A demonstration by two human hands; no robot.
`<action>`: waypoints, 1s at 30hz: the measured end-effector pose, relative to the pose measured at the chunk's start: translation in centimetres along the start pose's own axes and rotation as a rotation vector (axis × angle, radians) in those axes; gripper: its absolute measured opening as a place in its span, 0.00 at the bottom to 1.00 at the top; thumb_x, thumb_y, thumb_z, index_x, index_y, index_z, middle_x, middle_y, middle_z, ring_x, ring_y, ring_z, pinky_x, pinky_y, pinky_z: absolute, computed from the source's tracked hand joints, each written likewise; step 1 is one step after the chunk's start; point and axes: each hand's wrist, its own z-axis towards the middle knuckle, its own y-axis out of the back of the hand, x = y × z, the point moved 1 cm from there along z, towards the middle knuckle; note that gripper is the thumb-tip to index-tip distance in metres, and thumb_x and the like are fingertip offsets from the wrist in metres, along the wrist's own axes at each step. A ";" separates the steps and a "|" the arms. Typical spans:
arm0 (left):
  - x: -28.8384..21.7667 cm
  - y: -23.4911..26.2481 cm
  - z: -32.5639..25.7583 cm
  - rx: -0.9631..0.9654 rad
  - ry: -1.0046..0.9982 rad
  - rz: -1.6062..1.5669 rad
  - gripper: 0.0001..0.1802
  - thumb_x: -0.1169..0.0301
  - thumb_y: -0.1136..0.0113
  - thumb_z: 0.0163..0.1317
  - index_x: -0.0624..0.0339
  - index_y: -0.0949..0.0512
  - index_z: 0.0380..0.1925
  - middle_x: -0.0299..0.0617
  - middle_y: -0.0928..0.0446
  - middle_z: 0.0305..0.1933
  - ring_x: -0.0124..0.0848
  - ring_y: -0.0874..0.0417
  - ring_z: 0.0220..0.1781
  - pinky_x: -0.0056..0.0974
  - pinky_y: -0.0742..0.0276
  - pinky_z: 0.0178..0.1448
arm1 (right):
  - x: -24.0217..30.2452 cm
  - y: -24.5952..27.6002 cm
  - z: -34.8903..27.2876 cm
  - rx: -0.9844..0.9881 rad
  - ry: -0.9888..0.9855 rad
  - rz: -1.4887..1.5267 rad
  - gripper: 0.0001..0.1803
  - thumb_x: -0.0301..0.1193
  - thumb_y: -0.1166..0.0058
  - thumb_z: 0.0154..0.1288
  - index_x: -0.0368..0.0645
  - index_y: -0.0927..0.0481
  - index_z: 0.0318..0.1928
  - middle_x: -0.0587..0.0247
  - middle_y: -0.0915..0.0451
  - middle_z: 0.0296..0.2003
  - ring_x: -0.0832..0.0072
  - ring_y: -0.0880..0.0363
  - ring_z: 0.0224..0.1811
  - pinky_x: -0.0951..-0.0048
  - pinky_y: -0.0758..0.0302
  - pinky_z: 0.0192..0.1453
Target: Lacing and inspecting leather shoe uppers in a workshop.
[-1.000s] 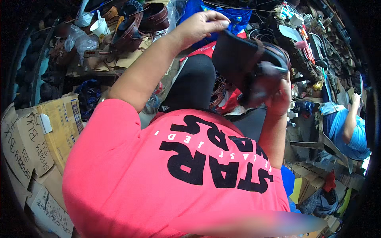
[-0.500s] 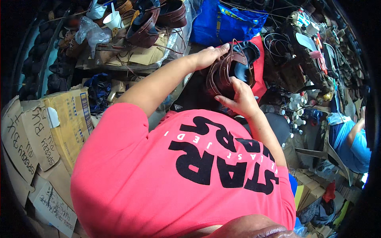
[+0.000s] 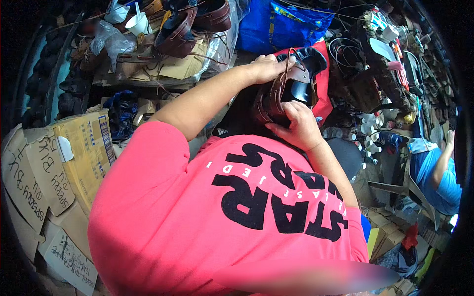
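Sitting far L: cardboard box (image 3: 81,158); then white cup (image 3: 138,24). Ctr: L grip (image 3: 270,68) pinching brn leather shoe (image 3: 269,101) at upper L side, shoe btwn both grips, just past pink shirt (image 3: 168,212); R grip (image 3: 300,124) pinching its near side. Far R, co-worker (image 3: 428,173) in blue.

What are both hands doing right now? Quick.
Left hand: closed on a brown lace-up shoe.
Right hand: closed on the same shoe, at its nearer side.

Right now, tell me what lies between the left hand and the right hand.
In the head view, a brown leather shoe with a dark inside lies between the left hand and the right hand; both hands touch it.
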 end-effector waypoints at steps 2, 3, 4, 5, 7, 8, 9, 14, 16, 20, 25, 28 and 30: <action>0.2 -0.7 0.0 -0.309 -0.038 0.117 0.48 0.28 0.67 0.56 0.68 0.20 0.30 0.50 0.20 0.32 0.43 0.19 0.40 0.45 0.27 0.47 | 0.1 0.0 0.0 -0.001 0.000 0.011 0.22 0.37 0.32 0.45 0.38 0.27 0.36 0.55 0.25 0.29 0.57 0.26 0.33 0.64 0.29 0.36; 0.6 -0.7 0.1 -0.245 0.002 0.010 0.47 0.29 0.66 0.56 0.68 0.20 0.30 0.49 0.20 0.31 0.42 0.19 0.38 0.45 0.26 0.45 | 0.1 0.0 0.1 -0.001 -0.003 0.023 0.21 0.37 0.33 0.46 0.38 0.27 0.35 0.56 0.25 0.29 0.57 0.26 0.33 0.64 0.29 0.36; 0.2 -0.6 -0.2 -0.174 0.038 -0.094 0.46 0.29 0.65 0.56 0.67 0.20 0.29 0.48 0.20 0.30 0.41 0.19 0.35 0.44 0.25 0.42 | 0.0 0.0 0.0 -0.005 -0.006 0.022 0.21 0.37 0.33 0.46 0.38 0.27 0.35 0.56 0.25 0.29 0.57 0.26 0.33 0.64 0.29 0.36; -0.2 -0.4 -0.6 -0.162 0.111 -0.312 0.40 0.34 0.61 0.60 0.64 0.21 0.40 0.43 0.20 0.31 0.34 0.21 0.29 0.37 0.25 0.37 | -0.1 0.0 -0.1 -0.009 -0.019 0.042 0.20 0.37 0.33 0.46 0.38 0.28 0.34 0.55 0.25 0.29 0.57 0.26 0.33 0.63 0.29 0.36; -0.2 -0.3 -1.9 0.100 -0.095 -1.093 0.25 0.44 0.58 0.66 0.54 0.24 0.37 0.31 0.28 0.22 0.22 0.28 0.22 0.28 0.30 0.27 | 0.0 0.1 -0.2 -0.015 -0.032 0.061 0.20 0.36 0.34 0.47 0.38 0.28 0.33 0.55 0.25 0.29 0.57 0.26 0.32 0.63 0.29 0.36; 0.1 -0.1 -2.4 0.114 -0.140 -1.237 0.21 0.47 0.58 0.67 0.51 0.26 0.33 0.28 0.32 0.19 0.20 0.31 0.20 0.27 0.32 0.25 | 0.1 0.2 -0.1 0.034 -0.107 0.091 0.20 0.37 0.34 0.48 0.39 0.29 0.33 0.53 0.25 0.28 0.56 0.26 0.32 0.61 0.29 0.36; 0.2 -0.1 -2.8 0.168 -0.157 -1.366 0.17 0.51 0.54 0.67 0.48 0.29 0.25 0.26 0.39 0.17 0.20 0.33 0.18 0.26 0.33 0.24 | 0.2 0.3 -0.1 0.083 -0.182 0.121 0.20 0.37 0.35 0.49 0.39 0.29 0.33 0.51 0.25 0.28 0.54 0.25 0.32 0.60 0.29 0.37; 0.7 0.6 -4.2 0.286 -0.288 -1.412 0.10 0.62 0.47 0.64 0.51 0.26 0.26 0.28 0.33 0.19 0.21 0.31 0.20 0.26 0.31 0.28 | 1.9 0.0 2.1 0.264 -0.228 -0.005 0.20 0.41 0.40 0.54 0.39 0.30 0.37 0.46 0.24 0.27 0.49 0.24 0.34 0.56 0.30 0.38; 0.8 0.8 -3.7 -0.156 -0.323 -1.151 0.09 0.64 0.47 0.64 0.57 0.23 0.32 0.33 0.26 0.25 0.22 0.26 0.27 0.25 0.31 0.34 | 2.0 -0.1 2.8 0.341 -0.244 -0.026 0.21 0.42 0.41 0.55 0.38 0.30 0.38 0.45 0.24 0.28 0.48 0.24 0.35 0.55 0.30 0.39; 0.8 4.2 -6.4 -0.085 -0.295 -1.398 0.12 0.68 0.48 0.64 0.59 0.26 0.46 0.42 0.20 0.37 0.29 0.20 0.43 0.35 0.28 0.50 | 1.9 0.3 3.1 0.343 -0.271 -0.012 0.23 0.44 0.42 0.55 0.37 0.33 0.38 0.45 0.22 0.27 0.48 0.23 0.35 0.54 0.28 0.39; 2.5 9.9 -10.7 -0.478 -0.501 -1.062 0.08 0.77 0.46 0.61 0.59 0.25 0.40 0.41 0.21 0.33 0.29 0.20 0.31 0.31 0.25 0.39 | 2.4 0.8 3.5 0.349 -0.210 -0.047 0.21 0.42 0.41 0.54 0.37 0.29 0.37 0.43 0.23 0.30 0.48 0.24 0.39 0.54 0.30 0.42; 3.2 15.2 -13.2 -0.349 -0.596 -1.026 0.09 0.75 0.47 0.63 0.58 0.24 0.43 0.42 0.21 0.34 0.29 0.21 0.32 0.30 0.24 0.41 | 2.5 1.3 4.6 0.438 -0.319 -0.032 0.22 0.42 0.41 0.54 0.35 0.29 0.37 0.44 0.23 0.31 0.49 0.24 0.39 0.55 0.29 0.43; 3.6 16.0 -14.3 -0.502 -0.239 -0.403 0.14 0.70 0.46 0.63 0.54 0.25 0.49 0.41 0.21 0.36 0.31 0.19 0.35 0.33 0.24 0.44 | 2.9 1.4 5.2 0.406 -0.291 -0.054 0.22 0.42 0.41 0.54 0.35 0.29 0.38 0.44 0.23 0.31 0.48 0.24 0.39 0.55 0.29 0.43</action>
